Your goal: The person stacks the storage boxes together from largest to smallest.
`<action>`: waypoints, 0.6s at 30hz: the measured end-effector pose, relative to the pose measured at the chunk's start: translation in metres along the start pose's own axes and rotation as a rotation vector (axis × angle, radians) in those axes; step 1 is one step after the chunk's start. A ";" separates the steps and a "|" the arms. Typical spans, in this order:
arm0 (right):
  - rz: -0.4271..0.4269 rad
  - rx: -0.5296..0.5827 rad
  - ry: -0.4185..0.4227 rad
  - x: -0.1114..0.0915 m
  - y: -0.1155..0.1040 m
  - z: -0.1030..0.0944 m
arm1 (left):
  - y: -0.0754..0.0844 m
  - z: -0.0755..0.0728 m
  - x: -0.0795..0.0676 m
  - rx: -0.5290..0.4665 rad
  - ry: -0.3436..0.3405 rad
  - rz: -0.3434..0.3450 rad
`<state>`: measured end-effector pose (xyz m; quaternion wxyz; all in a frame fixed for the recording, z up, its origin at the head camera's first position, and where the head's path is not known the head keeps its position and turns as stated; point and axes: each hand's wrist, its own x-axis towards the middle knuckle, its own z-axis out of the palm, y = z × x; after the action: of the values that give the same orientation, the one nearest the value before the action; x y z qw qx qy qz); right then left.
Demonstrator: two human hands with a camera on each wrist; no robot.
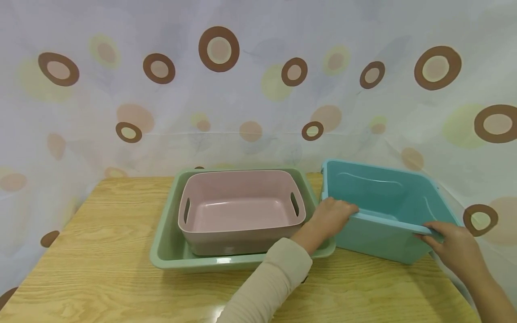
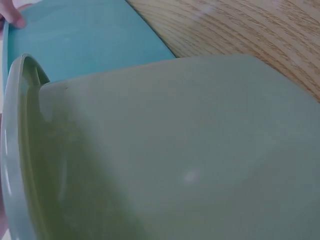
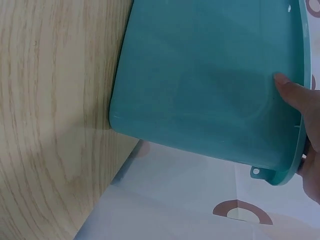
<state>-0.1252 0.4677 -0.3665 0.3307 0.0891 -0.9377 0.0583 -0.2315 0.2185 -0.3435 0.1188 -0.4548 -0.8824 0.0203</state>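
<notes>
A light blue plastic storage bin (image 1: 379, 237) stands at the right of the table, its open top upward. My left hand (image 1: 331, 217) grips the near rim toward its left corner, fingers over the edge. My right hand (image 1: 458, 246) holds the same rim near the right corner. In the right wrist view, its thumb (image 3: 290, 90) presses the outer wall of the bin while other fingers go behind the rim. My left forearm passes over the right end of a green basin (image 1: 163, 233), in which a pink basket (image 1: 242, 211) with side handle slots sits.
The wooden table (image 1: 101, 251) ends at the right just beside the bin. A patterned cloth (image 1: 258, 89) hangs behind the table and along its sides. The green basin's wall (image 2: 190, 140) fills most of the left wrist view, close to the bin.
</notes>
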 end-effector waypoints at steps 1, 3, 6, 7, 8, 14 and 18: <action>-0.013 -0.001 0.022 -0.001 -0.001 0.000 | 0.000 0.001 0.000 0.007 0.002 -0.004; -0.037 0.001 0.066 -0.002 -0.002 0.000 | 0.001 0.001 0.000 0.030 0.006 -0.010; -0.072 -0.002 0.133 -0.003 -0.003 0.001 | 0.002 0.002 0.000 0.066 0.019 -0.021; -0.078 -0.004 0.147 -0.002 -0.003 0.002 | 0.002 0.002 0.000 0.076 0.032 -0.025; -0.078 -0.010 0.156 -0.002 -0.004 0.003 | 0.001 0.003 0.000 0.084 0.045 -0.028; -0.075 -0.067 0.176 0.001 -0.008 0.004 | -0.002 0.002 -0.001 0.099 0.126 -0.036; -0.105 -0.116 0.206 0.005 -0.011 -0.005 | -0.003 0.001 0.000 0.101 0.194 -0.014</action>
<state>-0.1240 0.4570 -0.3592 0.4324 0.1122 -0.8947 -0.0047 -0.2338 0.2167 -0.3443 0.2265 -0.4418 -0.8678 0.0201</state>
